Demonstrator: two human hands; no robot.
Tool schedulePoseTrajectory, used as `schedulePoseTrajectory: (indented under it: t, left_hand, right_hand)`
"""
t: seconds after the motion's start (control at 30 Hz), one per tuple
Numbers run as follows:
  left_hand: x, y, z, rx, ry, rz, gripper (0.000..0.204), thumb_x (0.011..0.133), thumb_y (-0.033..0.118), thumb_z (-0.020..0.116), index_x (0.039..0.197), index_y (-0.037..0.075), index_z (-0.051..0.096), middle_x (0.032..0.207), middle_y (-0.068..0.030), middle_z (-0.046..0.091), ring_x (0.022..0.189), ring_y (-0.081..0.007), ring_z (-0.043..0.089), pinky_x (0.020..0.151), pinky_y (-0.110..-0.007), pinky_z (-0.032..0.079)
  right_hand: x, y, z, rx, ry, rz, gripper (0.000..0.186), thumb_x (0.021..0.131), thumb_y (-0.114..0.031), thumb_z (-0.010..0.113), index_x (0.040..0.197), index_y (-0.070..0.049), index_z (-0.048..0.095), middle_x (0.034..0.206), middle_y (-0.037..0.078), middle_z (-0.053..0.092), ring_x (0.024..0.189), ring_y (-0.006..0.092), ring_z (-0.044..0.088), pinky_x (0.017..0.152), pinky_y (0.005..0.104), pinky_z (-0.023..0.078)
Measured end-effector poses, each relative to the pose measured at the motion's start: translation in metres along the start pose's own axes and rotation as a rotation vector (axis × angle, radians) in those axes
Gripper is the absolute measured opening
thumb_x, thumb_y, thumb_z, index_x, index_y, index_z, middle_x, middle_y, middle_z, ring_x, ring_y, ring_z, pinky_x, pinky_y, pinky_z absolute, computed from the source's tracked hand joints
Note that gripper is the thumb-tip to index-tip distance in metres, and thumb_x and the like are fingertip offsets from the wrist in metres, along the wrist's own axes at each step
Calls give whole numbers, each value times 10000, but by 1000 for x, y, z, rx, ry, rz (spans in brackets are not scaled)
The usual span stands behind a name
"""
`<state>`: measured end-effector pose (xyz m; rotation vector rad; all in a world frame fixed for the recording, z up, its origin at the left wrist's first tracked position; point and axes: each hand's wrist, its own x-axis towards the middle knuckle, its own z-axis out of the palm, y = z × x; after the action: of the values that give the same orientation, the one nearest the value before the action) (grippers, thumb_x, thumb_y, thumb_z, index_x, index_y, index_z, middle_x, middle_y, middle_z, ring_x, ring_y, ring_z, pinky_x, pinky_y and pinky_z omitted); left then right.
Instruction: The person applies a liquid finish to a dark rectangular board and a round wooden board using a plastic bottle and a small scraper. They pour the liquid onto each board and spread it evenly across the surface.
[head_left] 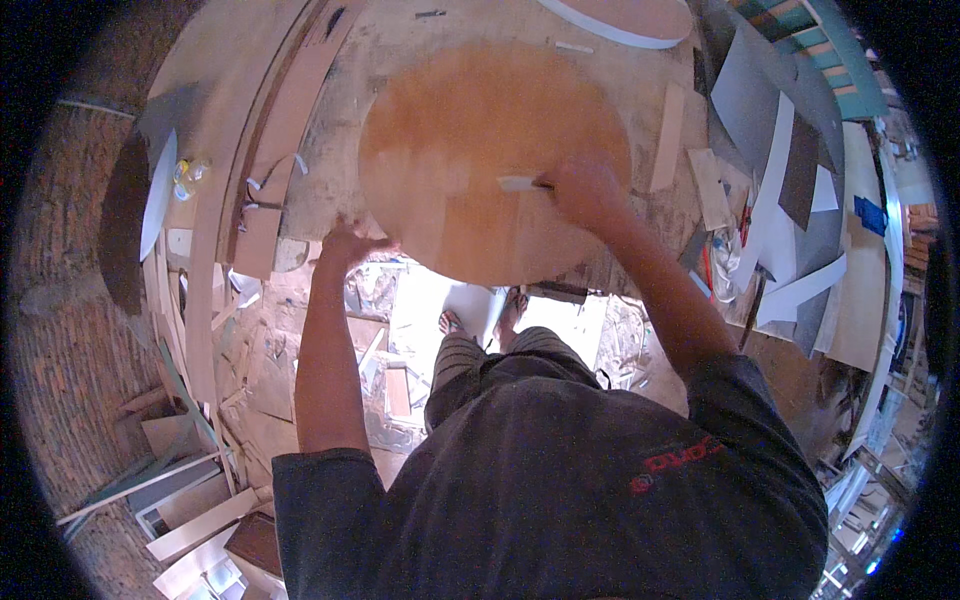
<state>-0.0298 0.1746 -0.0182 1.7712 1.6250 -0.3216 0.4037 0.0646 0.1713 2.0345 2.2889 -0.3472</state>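
A round, orange-brown wooden board (470,120) lies flat on the workbench in front of me, its near edge toward my body. My right hand (590,195) is closed over the right part of the board. From its fingers a small, flat, pale scraper-like piece (517,183) with a dark end points left across the wood; its exact kind is blurred. Beside the board's near left edge is my left hand (350,245), fingers and thumb spread, holding nothing. Whether its thumb touches the rim, I cannot tell.
Long wooden boards (270,150) run along the bench's left side. Another rounded panel with a white edge (630,20) lies at the far side. Grey and white sheet offcuts (775,200) are piled at right. Wood scraps (398,390) litter the floor near my feet.
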Motion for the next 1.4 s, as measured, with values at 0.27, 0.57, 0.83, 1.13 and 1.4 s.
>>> schedulePoseTrajectory:
  t: [0.27,0.57,0.83,1.13,1.4]
  left_hand:
    - [-16,25,-9,-86,91,8,1380,523,742,874,1574,14,354,1669,-237,228,1517,-420,298,1239,-569,216]
    - [-14,33,2,-151,119,40,1294,603,699,871,1578,24,352,1686,-232,176,1572,-380,143,1267,-498,164]
    - [-15,28,3,-354,91,34,1347,601,570,936,1609,15,234,1665,-190,279,1585,-345,92,1285,-461,66]
    - [-13,35,-15,-480,-45,-26,1455,581,467,971,1604,-65,83,1664,-226,258,1577,-330,147,1281,-403,118]
    - [-4,24,-9,-466,-72,8,1545,527,459,1001,1600,-75,26,1664,-255,228,1579,-321,132,1274,-399,140]
  right_hand:
    - [-117,-73,40,120,-212,-27,214,861,-231,683,1038,-188,797,943,173,742,942,401,703,837,535,544]
    - [-95,31,11,484,242,261,294,972,-194,656,1235,-71,706,1176,177,731,1046,332,707,901,433,536]
    - [-36,69,42,243,169,116,329,915,-85,591,1201,-141,742,1183,133,721,1083,358,681,956,472,532]
    - [-3,90,10,-54,1,121,334,853,-113,632,1151,-171,771,1060,132,748,972,352,719,849,500,562]
    - [-122,24,14,41,-238,-87,246,812,-120,683,1027,-148,799,945,155,741,912,374,710,811,498,559]
